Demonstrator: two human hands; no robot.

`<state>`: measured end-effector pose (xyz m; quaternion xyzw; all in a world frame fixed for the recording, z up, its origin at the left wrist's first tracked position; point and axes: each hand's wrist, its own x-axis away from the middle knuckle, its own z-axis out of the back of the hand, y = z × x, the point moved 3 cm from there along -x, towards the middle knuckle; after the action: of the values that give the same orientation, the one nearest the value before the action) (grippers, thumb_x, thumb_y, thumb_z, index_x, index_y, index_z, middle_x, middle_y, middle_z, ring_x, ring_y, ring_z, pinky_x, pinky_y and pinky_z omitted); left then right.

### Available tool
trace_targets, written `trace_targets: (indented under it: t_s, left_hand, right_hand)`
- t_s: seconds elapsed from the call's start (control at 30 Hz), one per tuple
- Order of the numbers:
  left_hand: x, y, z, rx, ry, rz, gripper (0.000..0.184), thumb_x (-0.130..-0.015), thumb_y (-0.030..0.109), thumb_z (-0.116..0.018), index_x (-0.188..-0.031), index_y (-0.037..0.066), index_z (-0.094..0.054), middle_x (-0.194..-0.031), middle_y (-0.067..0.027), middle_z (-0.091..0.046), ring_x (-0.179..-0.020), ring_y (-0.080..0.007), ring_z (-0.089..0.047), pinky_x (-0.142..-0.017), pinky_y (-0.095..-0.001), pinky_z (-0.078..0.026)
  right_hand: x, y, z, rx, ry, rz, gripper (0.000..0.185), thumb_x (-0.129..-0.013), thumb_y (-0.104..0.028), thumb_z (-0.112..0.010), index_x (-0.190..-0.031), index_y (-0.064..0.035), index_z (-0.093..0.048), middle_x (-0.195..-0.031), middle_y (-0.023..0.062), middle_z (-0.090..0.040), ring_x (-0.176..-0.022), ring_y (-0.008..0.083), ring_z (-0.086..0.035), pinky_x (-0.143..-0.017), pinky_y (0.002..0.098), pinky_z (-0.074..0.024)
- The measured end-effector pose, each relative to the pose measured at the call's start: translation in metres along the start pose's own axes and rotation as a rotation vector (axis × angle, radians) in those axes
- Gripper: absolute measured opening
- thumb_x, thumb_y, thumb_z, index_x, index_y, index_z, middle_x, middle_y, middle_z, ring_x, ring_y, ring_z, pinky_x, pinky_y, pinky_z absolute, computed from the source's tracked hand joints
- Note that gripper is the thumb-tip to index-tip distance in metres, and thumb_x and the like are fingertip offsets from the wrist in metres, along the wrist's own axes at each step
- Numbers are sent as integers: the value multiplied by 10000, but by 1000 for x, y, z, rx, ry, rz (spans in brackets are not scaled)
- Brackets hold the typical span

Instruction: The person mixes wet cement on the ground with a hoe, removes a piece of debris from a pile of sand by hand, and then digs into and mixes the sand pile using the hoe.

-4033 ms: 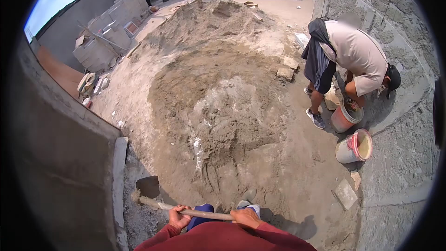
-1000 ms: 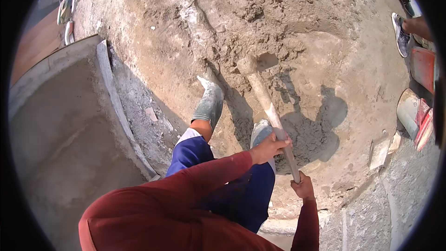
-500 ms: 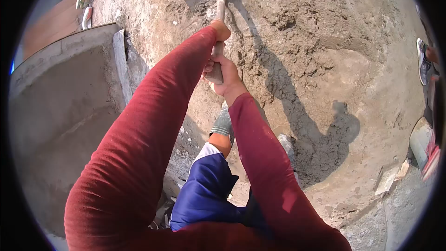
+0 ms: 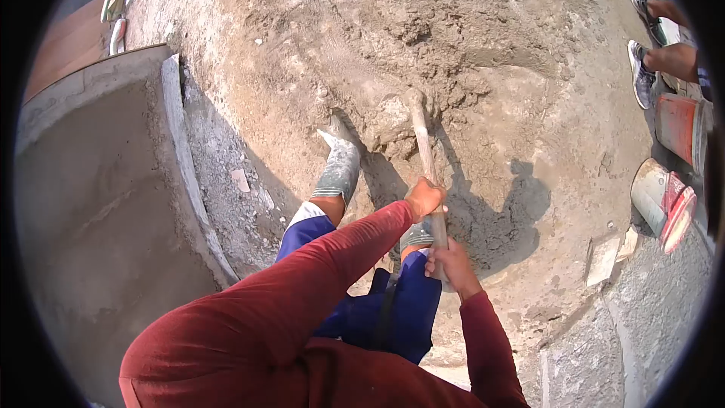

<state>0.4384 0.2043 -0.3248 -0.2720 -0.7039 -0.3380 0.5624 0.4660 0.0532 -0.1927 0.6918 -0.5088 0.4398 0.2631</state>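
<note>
At the right, a reddish bucket (image 4: 675,125) and a whitish bucket (image 4: 648,190) are seen near another person's shoe (image 4: 639,75). The grey plastered wall (image 4: 94,189) at left is edged by a pale strip (image 4: 183,143).

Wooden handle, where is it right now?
In the head view, the wooden handle is just right of centre, running down from the damp mix to the left hand and, below it, the right hand.
</note>
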Motion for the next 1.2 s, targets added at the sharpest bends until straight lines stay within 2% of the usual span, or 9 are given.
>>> trace_targets:
  t_s: [0.03, 0.17, 0.33, 0.53, 0.63, 0.67, 0.83, 1.0, 1.2]
  left_hand:
    - [15, -18, -17, 98, -99, -2, 315, -894, 114, -689, -1080, -65, -508, -986, -152, -648, -805, -262, -711, -587, -423, -603]
    - [92, -105, -96, 313, -282, 467, 290, -976, 119, -660, -1174, 139, -449, -1063, -49, -595, -1054, -228, -652, -899, -446, -532]
    - [138, -69, -113, 255, -527, 191, 295, -990, 115, -652, -1192, 151, -441, -1057, -33, -605, -1018, -191, -646, -901, -406, -503]
    - [83, 306, -95, -517, -159, -911, 351, -1058, 310, -540, -1208, 41, -373, -971, -82, -566, -747, -158, -639, -618, -340, -571]
    - [17, 395, -96, -910, 221, -871, 475, -1037, 331, -553, -1248, -50, -364, -1007, -149, -651, -729, -218, -698, -609, -411, -570]
    - [-23, 397, -90, -1434, 212, -910, 485, -1032, 308, -549, -1265, -73, -362, -1017, -163, -663, -757, -251, -709, -659, -449, -570]
    - [-61, 254, -60, -1117, 191, -558, 614, -961, 238, -628, -1260, -179, -290, -1159, -354, -601, -1046, -406, -666, -905, -442, -539]
    - [-24, 124, -45, 45, -283, -191, 232, -994, 192, -653, -1072, 61, -477, -873, -45, -583, -655, -156, -604, -615, -348, -563]
    - [97, 48, -85, -47, -286, -44, 371, -972, 117, -676, -1191, 61, -381, -872, -54, -552, -704, -154, -616, -630, -350, -555]
  right_hand:
    - [33, 22, 16, 190, 80, -2, 179, -879, -104, -618, -1008, -18, -528, -734, 72, -577, -603, 179, -593, -563, 342, -501]
    - [181, 104, 88, 843, 382, -138, 322, -813, -187, -703, -1042, 2, -578, -725, 203, -666, -637, 325, -687, -616, 429, -527]
    - [180, 153, 96, 889, 559, 171, 316, -804, -197, -720, -1011, -45, -535, -709, 227, -651, -687, 430, -681, -620, 497, -530]
    - [-16, -155, -46, 552, 472, 756, 407, -855, -234, -673, -1117, 24, -500, -946, 329, -653, -932, 506, -644, -786, 532, -494]
    - [-108, -280, -56, 392, 483, 843, 431, -847, -237, -642, -1139, 68, -556, -1025, 340, -669, -1013, 504, -643, -878, 528, -499]
    - [-142, -290, -48, 330, 464, 864, 437, -843, -238, -641, -1137, 78, -579, -1051, 341, -672, -1034, 500, -645, -897, 520, -500]
    - [-114, -174, -11, 604, 550, 463, 481, -854, -253, -625, -1195, 79, -558, -1062, 318, -690, -1065, 466, -658, -916, 510, -507]
    - [4, -18, -23, 530, 580, 404, 373, -821, -241, -682, -1051, 24, -556, -797, 295, -647, -779, 485, -660, -703, 524, -512]
    - [85, 84, -6, 481, 465, 240, 353, -838, -180, -694, -1105, 10, -562, -884, 211, -682, -743, 326, -688, -707, 437, -545]
